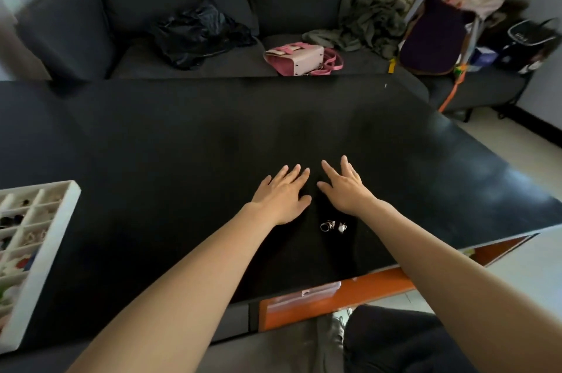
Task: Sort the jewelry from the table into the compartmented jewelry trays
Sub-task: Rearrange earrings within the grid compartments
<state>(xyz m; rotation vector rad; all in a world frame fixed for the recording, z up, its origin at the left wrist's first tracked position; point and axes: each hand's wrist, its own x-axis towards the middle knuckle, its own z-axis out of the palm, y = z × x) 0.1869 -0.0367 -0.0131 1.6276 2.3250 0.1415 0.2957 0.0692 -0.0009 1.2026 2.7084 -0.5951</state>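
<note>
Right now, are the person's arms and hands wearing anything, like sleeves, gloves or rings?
No. Both forearms are bare as far as the picture shows, with no sleeves, gloves, watch or bracelets. The left hand and right hand show no rings on their fingers.

You will find no text you can read here (the mark on the black bag (pixel 530 38) is too blurred).
</note>
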